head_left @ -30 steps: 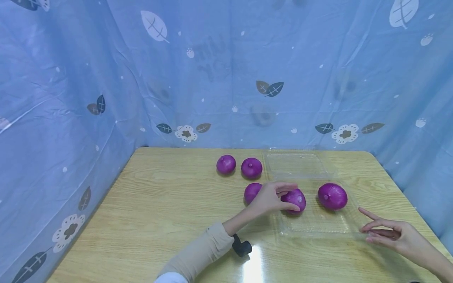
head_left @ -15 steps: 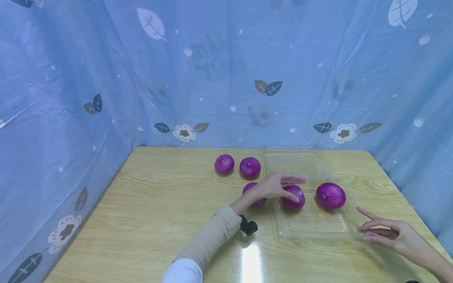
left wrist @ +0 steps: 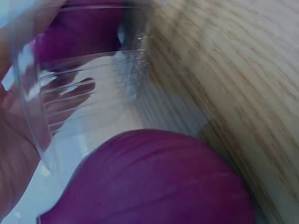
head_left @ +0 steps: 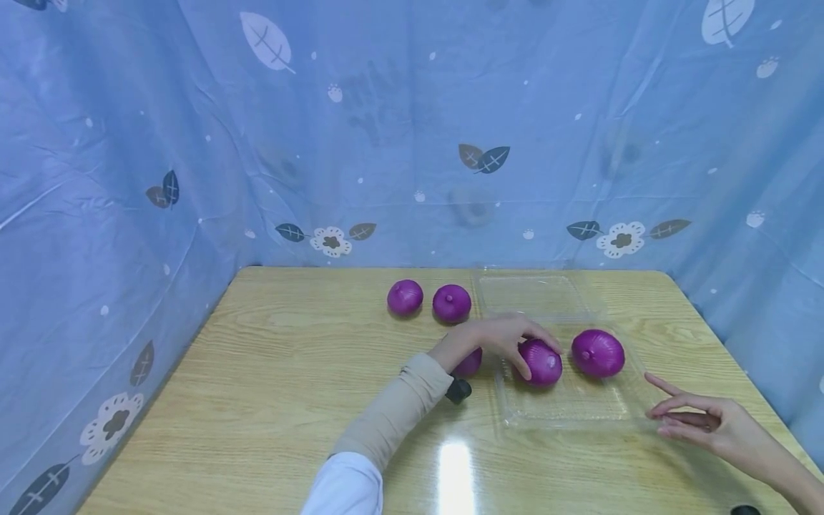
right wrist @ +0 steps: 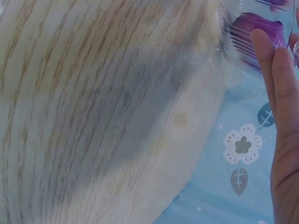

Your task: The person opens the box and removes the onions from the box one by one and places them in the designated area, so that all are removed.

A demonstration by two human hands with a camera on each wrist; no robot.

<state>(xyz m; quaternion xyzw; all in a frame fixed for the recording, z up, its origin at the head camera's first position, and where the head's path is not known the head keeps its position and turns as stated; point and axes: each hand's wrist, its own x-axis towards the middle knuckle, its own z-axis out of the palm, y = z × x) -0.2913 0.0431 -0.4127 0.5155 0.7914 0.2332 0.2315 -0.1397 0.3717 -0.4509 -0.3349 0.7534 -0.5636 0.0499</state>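
My left hand (head_left: 505,340) reaches into the left side of a clear plastic clamshell container (head_left: 566,415). Its thumb and fingers curl round a red onion (head_left: 543,363) from above and the left. In the left wrist view this onion (left wrist: 84,32) shows behind the container's ridged wall. Another red onion (head_left: 598,353) sits beside it on the right, inside the same tray. At the tray's right front corner, my right hand (head_left: 714,425) pinches the rim, index finger stretched out. In the right wrist view, straight fingers (right wrist: 275,70) lie along the clear wall.
The container's lid (head_left: 534,297) lies folded back behind the tray. Two red onions, one left (head_left: 405,297) and one right (head_left: 452,304), rest at the table's back. A third onion (head_left: 468,363) is partly hidden by my left wrist. Blue printed curtain (head_left: 412,143) surrounds the wooden table (head_left: 290,372).
My left hand loosened over the onion, shifted right and now curls round it again; the onion has turned and moved slightly right. The right hand stays at the rim.
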